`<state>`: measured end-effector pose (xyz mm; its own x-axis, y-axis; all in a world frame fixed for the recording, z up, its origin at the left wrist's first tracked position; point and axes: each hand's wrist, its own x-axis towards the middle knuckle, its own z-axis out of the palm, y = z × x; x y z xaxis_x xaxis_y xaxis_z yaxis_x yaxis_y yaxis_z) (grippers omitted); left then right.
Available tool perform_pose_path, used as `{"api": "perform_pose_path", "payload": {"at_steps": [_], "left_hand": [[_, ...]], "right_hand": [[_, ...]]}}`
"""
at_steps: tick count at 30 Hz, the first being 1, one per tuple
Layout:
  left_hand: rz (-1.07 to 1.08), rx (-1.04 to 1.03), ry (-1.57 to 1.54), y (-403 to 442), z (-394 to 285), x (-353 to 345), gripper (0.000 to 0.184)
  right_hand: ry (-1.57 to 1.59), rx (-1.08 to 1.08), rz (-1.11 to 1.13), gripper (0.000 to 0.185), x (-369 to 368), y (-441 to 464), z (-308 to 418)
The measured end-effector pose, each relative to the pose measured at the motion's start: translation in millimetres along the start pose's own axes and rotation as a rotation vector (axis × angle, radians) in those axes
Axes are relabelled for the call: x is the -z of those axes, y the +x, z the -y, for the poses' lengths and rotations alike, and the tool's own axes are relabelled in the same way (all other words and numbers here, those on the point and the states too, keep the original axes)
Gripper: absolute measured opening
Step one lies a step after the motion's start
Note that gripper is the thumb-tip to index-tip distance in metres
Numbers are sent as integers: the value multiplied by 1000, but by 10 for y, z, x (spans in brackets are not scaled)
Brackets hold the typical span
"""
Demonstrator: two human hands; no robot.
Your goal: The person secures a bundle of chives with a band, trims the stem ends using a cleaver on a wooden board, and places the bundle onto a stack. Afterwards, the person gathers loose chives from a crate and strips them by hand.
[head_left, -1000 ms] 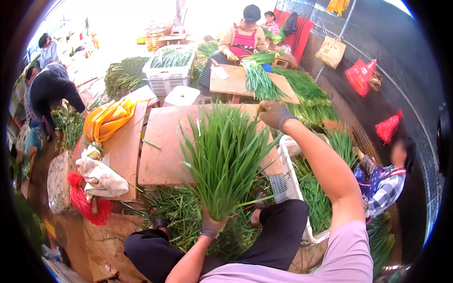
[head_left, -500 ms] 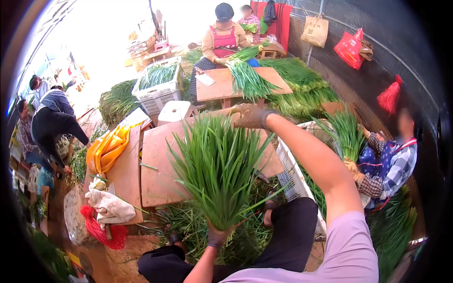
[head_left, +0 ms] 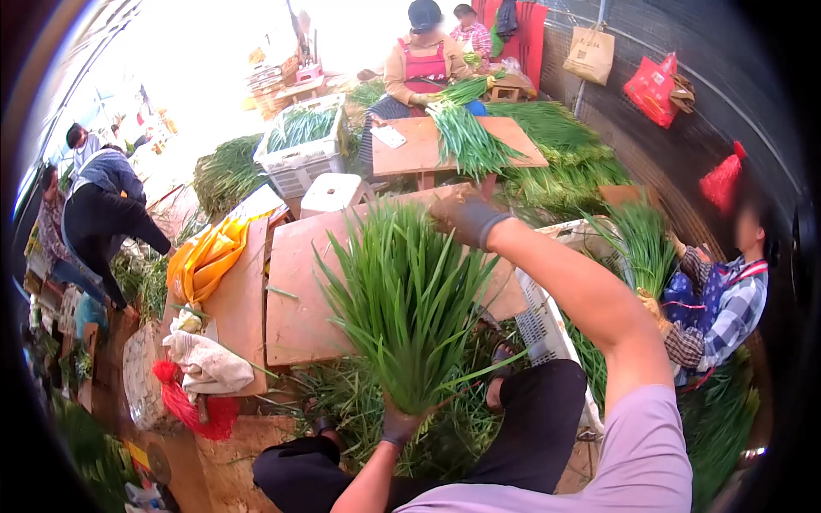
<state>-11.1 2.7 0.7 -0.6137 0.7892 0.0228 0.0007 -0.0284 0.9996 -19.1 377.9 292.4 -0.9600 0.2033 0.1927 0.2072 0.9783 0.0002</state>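
Note:
A large bunch of garlic chives (head_left: 402, 308) stands upright before me, its flat green blades fanning out at the top. Gathered stems at its base are wrapped by my left hand (head_left: 402, 423), which wears a dark glove. At the upper right of the blades is my right hand (head_left: 469, 217), in a soiled glove. Its fingers are loosely bent and apart beside the leaf tips, with nothing visibly gripped. Behind the bunch lies a brown board (head_left: 308, 291). Loose green leaves (head_left: 333, 410) cover the ground around my feet.
Left of the board are an orange cloth (head_left: 205, 261), a whitish rag (head_left: 209, 363) and red netting (head_left: 192, 410). A white crate (head_left: 547, 316) stands right. Beyond are a white stool (head_left: 333, 192) and a filled crate (head_left: 299, 158). Co-workers handle greens ahead and at right.
My view has turned slightly, so the surroundings sit farther right. My right hand has shifted slightly at the leaf tips. My left hand keeps its hold on the stems.

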Motion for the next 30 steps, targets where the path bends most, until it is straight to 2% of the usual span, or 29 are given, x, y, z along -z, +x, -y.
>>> {"api": "perform_pose_path", "payload": {"at_steps": [1,3,5,7,8,9,11,13,15,16,17,19,20,23,25,26,29,30], "left_hand": [[-2,-4,4,-1,-6,-1,108],[-4,-18,7,20,-24,7,107],[-13,-30,13,23,-47,15,106],[-19,-38,21,6,-54,24,106],[-22,-43,24,10,-60,29,105],[-25,-48,25,0,-57,32,105],[-37,-56,29,-1,-72,44,104],[-45,-63,33,14,-76,41,104],[-50,-68,34,12,-76,42,103],[-54,-73,37,18,-78,46,103],[-58,-80,39,28,-83,44,103],[-66,-89,42,32,-92,37,102],[-69,-92,44,29,-99,39,102],[-81,-110,51,51,-119,42,101],[-93,-119,57,68,-120,44,100],[-97,-123,60,70,-121,44,100],[-113,-132,64,87,-124,48,99],[-117,-135,66,85,-125,48,99]], "right_hand": [[-104,-13,-109,19,21,-33,90],[-109,-312,-343,15,-57,51,118],[279,-436,-658,14,-55,109,-210],[1068,-372,-659,16,236,22,-256],[1617,-321,-520,17,560,-106,-127],[1182,102,-293,22,911,-262,-31],[935,418,366,35,1215,-548,94],[1114,316,827,42,1397,-659,351],[1096,-295,876,39,1635,-632,750],[954,-266,711,42,1481,-546,668],[945,-263,715,42,1353,-440,652],[645,-300,255,37,1067,-227,719],[641,-300,258,37,852,-143,715],[289,-277,142,39,488,63,766],[206,-433,426,52,439,149,845],[114,-333,369,58,223,149,718],[116,-412,460,56,339,163,892],[96,-383,424,51,297,158,882]]}}
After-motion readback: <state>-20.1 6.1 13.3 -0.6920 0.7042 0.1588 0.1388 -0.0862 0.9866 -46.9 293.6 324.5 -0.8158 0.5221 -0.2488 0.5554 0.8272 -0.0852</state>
